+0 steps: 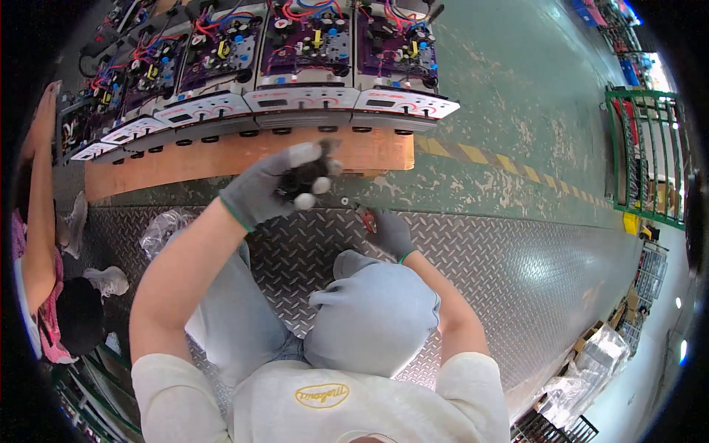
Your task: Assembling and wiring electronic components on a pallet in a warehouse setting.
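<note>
My left hand [269, 188], in a grey glove with white fingertips, is closed around a dark black part [301, 179]. Its exact kind is blurred and partly covered by the fingers. My right hand [391, 235], also gloved, is held lower, by my knee, and grips a red-handled hand tool [365, 218] that looks like pliers or cutters. Just left of that tool is a small pale round piece [345, 201]. Beyond my left hand stands a row of open electronic units with white front panels [303, 99], purple circuit boards [304, 44] and red and blue wires.
The units rest on an orange-brown board [377, 150]. Under me lies a diamond-plate metal floor [502, 255], bordering worn green floor with a yellow-black stripe [532, 174]. Another person's arm [42, 192] is at the left. A green metal rack [650, 155] stands at the right.
</note>
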A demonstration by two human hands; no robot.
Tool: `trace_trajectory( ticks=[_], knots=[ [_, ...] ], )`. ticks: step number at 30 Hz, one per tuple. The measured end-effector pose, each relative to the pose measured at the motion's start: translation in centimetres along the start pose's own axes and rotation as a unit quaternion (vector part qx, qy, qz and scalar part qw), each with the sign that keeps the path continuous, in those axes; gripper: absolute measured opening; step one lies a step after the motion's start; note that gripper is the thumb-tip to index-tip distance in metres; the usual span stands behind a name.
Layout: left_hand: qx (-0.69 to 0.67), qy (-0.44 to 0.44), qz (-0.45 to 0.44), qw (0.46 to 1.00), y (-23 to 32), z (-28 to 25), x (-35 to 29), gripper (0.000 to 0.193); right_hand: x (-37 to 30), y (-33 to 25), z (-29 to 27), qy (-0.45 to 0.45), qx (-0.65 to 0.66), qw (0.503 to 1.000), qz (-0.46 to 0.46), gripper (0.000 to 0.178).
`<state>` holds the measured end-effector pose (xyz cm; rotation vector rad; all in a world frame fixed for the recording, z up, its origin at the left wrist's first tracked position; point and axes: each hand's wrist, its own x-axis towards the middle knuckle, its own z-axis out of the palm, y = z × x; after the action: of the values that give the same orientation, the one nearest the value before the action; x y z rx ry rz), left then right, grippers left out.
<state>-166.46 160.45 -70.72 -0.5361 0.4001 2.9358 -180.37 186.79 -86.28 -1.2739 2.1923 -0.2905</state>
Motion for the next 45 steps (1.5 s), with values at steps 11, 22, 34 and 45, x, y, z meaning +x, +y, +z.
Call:
trace_trajectory(
  ticks=[11, 22, 34, 45],
  knots=[
    [-0.047, 0.063, 0.255, 0.964, 5.1, -4.4, -17.6, 0.035, 6.5, -11.0, -8.8, -0.253, 0.050, 0.964, -0.069, 0.061],
    [-0.250, 0.033, 0.433, 0.865, -0.2, -14.8, -32.3, 0.037, 14.7, -31.2, -7.1, -0.412, -0.016, 0.907, -0.081, 0.057],
    [-0.247, 0.066, 0.410, 0.875, -0.8, -18.8, -38.2, 0.033, 16.7, -43.8, 0.6, -0.391, -0.116, 0.893, -0.188, 0.046],
    [-0.215, 0.050, 0.357, 0.908, 5.4, -14.8, -35.4, 0.032, 15.1, -37.6, 1.3, -0.213, -0.070, 0.930, -0.292, 0.041]
  ],
)
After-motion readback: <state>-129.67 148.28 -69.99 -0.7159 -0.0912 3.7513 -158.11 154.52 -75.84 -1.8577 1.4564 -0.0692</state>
